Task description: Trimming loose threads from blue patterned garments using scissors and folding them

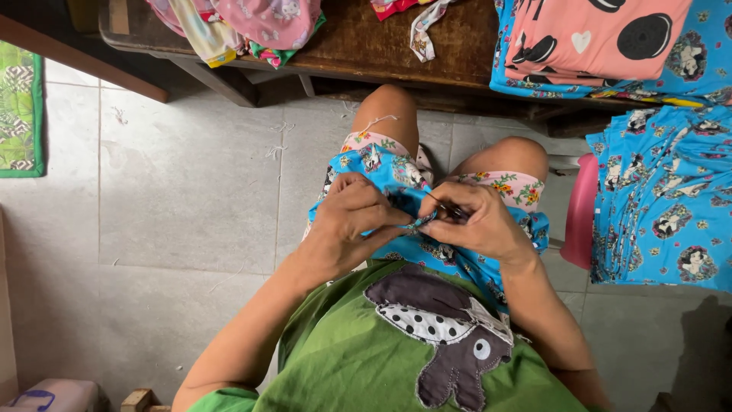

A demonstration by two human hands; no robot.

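- The bright blue printed cotton garment (404, 183) lies across the seated person's lap, draped over both knees, below the edge of the dark wooden table (358, 46).
- Left hand (347, 221): fingers clenched on a fold of the blue garment, pinching its edge up toward the other hand.
- Right hand (476, 221): fingers closed around a small dark metal tool (446, 207) — thread snips by the look of it, though too small to be sure — with the tip at the pinched edge.
- Step in hand, as judged: trimming or picking at a seam edge — close work at the fold between the two hands.
- Next move calls for the fold held taut and the tool tip kept clear of the cloth itself.
- Right of the table: a stack of matching blue printed pieces (663, 198) beside a pink plastic stool (581, 221).
- On the table: a pink patterned fabric (602, 34).
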